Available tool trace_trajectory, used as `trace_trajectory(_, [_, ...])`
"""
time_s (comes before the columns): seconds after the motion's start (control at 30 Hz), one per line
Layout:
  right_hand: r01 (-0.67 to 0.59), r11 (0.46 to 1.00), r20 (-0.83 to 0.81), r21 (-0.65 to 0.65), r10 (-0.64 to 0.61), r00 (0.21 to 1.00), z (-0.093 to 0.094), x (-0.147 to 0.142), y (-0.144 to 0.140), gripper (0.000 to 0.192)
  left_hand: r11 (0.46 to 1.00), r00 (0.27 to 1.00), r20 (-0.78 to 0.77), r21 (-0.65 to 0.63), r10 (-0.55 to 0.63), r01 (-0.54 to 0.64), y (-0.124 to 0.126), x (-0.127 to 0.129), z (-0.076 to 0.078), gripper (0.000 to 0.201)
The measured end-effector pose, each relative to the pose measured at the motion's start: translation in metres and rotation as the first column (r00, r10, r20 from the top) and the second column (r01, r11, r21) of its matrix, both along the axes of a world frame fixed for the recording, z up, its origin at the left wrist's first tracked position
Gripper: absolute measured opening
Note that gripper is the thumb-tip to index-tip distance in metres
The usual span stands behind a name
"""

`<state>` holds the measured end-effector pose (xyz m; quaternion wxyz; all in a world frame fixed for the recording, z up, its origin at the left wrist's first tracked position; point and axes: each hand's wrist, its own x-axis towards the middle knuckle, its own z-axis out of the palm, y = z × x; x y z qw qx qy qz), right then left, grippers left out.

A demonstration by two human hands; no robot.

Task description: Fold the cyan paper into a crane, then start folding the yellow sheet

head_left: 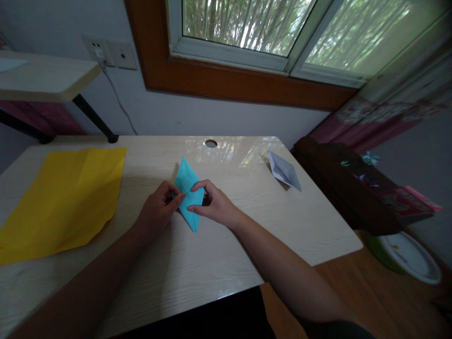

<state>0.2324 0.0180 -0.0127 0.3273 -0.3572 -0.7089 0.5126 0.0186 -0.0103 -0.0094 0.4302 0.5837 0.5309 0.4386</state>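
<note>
A piece of turquoise folded paper [187, 181], long and pointed at both ends, is held just above the desk in the middle of the head view. My left hand [163, 203] pinches its left edge between thumb and fingers. On the right edge, my right hand [212, 201] grips the paper, with thumb and index finger on the upper face and the other fingers partly hidden behind it. A crease runs along the paper's middle. Toward the desk's right side rests a white folded paper boat [283, 169].
A large yellow paper sheet [70, 197] lies on the left of the pale wooden desk [226, 254]. Near the back edge is a round cable hole [211, 143]. A raised shelf [45, 77] stands at back left; a dark cabinet [339, 183] is beyond the right edge.
</note>
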Motion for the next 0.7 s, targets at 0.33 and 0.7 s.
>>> trace_trajectory(0.33, [0.019,1.000,-0.008,0.011,-0.019,1.000,-0.0030,0.0004,0.0015,0.046,1.000,0.996,0.088,-0.014,-0.014,0.016,-0.0007,0.0023,0.0017,0.030])
trace_trajectory(0.7, [0.018,1.000,-0.100,-0.005,-0.019,0.995,-0.0093,-0.0011,0.0044,0.046,0.999,0.984,0.174,-0.002,-0.045,0.046,-0.0025,0.0037,0.0068,0.043])
